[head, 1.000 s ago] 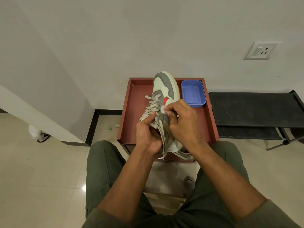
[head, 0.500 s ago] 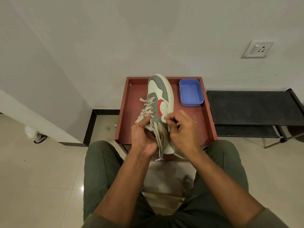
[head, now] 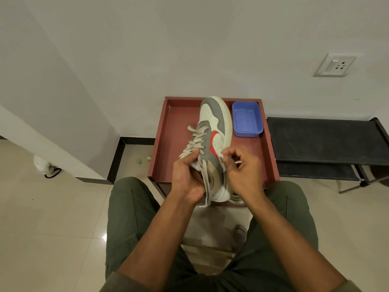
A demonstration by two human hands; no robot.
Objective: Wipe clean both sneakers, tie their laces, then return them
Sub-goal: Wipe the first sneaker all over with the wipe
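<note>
Sneaker (toe up) gripped by left hand; right hand pinches white wipe at its side.

Sneaker fills the space between both sets of fingers, toe pointing away, tilted on its side. Left hand's fingers are curled at the laces. To their left: bare red bench floor, open out to the raised rim. Right hand's fingers are pinched at the sneaker's sole edge. Just beyond them and slightly right sits a blue tub, near the far rim, blocking that corner. Right of the fingers: a narrow bare strip, then the rim, then a black rack. Behind all of it, the wall. Near side is closed off by the knees.
</note>
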